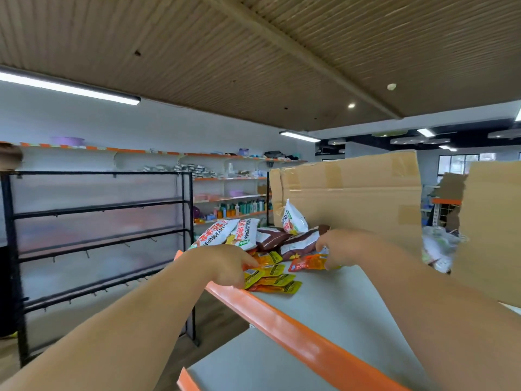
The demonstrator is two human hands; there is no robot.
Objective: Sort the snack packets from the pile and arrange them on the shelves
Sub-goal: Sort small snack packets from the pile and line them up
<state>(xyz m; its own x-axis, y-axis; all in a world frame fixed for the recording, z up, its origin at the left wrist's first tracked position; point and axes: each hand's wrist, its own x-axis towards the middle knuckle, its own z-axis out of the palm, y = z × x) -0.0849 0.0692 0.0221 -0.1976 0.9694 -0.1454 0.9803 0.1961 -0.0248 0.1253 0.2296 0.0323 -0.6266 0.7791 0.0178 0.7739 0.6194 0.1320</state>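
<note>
Taped cardboard sheets [349, 190] stand at right, a black rack [98, 221] at left, coloured bottles [242, 208] between them.

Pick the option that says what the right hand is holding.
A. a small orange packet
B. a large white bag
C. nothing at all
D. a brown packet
A: the right hand has its fingers curled on a small orange packet lying on the grey shelf, while the brown packets and the white bags lie behind it.
</note>
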